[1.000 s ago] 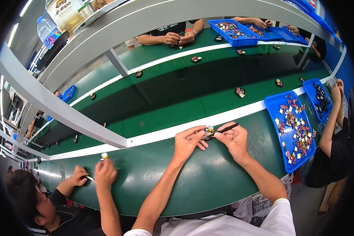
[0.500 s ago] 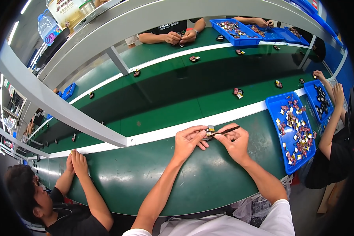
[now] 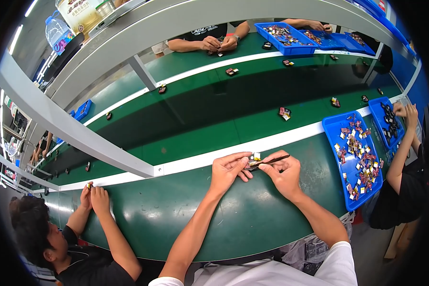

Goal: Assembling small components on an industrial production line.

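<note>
Over the green worktop (image 3: 152, 214), my left hand (image 3: 229, 170) pinches a small electronic assembly (image 3: 256, 157) with a whitish and yellow piece on top; much of it is hidden by the fingers. In my right hand (image 3: 286, 176) is a pair of dark tweezers (image 3: 277, 159), with the tips reaching to the assembly. Both hands are close together just on my side of the white rail. To the right lies a blue tray (image 3: 326, 143) holding many small red, white and yellow parts.
Beyond the white rail (image 3: 200, 162) a green conveyor belt (image 3: 214, 138) carries spaced assemblies, one (image 3: 284, 113) ahead of me. A grey frame post (image 3: 95, 138) crosses the left. Co-workers sit left, right and opposite. Another blue tray (image 3: 374, 112) holds black parts.
Pieces on the belt have shifted slightly left. My hands have barely moved; the piece on the assembly now shows whiter. The right co-worker's hand has drawn back from the belt to the tray.
</note>
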Available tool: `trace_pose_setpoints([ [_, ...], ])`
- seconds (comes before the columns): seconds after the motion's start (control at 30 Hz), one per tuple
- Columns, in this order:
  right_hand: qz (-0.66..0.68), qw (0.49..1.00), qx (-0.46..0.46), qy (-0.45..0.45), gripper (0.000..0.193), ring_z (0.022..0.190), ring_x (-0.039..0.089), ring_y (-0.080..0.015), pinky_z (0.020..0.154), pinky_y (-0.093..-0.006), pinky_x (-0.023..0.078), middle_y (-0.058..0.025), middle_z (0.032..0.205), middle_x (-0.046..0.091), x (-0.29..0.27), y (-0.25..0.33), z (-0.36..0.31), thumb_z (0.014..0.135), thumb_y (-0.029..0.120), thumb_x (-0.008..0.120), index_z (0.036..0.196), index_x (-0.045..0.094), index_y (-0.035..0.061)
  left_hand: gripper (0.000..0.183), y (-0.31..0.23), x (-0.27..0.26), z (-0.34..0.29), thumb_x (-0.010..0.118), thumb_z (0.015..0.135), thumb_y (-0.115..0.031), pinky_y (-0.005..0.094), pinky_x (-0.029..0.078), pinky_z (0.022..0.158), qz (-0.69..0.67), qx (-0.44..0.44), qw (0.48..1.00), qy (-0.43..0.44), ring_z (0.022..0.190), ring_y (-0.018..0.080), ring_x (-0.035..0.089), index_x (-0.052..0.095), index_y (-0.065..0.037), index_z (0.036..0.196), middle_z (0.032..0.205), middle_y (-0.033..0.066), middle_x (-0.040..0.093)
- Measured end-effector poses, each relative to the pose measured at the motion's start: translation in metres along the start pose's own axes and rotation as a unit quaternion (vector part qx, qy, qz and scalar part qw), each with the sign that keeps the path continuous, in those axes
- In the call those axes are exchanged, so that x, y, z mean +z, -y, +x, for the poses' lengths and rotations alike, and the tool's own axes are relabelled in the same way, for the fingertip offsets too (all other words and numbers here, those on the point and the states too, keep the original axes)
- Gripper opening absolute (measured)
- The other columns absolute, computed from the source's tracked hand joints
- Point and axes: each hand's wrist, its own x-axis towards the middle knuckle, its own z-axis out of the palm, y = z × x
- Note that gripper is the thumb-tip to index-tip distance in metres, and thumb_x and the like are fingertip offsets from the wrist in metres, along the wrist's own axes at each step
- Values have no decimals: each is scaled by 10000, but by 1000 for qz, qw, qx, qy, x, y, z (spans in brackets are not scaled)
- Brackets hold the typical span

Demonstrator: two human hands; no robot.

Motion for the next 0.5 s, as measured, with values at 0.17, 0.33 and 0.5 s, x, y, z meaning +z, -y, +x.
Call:
trace_pose_setpoints([
  [0.17, -16, 1000, -6, -1, 129, 537, 409, 39, 481, -167, 293, -4, 769, 701, 1, 0, -3, 844, -55, 786, 936, 704, -17, 281, 0, 0, 0, 647, 1009, -93, 266, 586, 559, -1, 9, 1000, 5, 678, 192, 719, 682, 73, 1233, 882, 149, 728],
  [0.33, -25, 1000, -13, -2, 131, 536, 408, 39, 479, -168, 291, -3, 759, 701, 2, 1, -3, 843, -52, 790, 936, 706, -15, 281, 2, 0, 1, 655, 1004, -97, 266, 583, 553, -8, 8, 1000, 2, 673, 192, 719, 685, 73, 1225, 869, 145, 727],
  [0.5, -26, 1000, -16, -3, 128, 538, 419, 40, 476, -168, 297, -17, 769, 718, 2, 2, -2, 841, -55, 789, 930, 705, -17, 271, 1, -2, 1, 661, 999, -93, 266, 577, 537, -11, 10, 1000, -3, 658, 199, 719, 692, 75, 1210, 843, 136, 712],
])
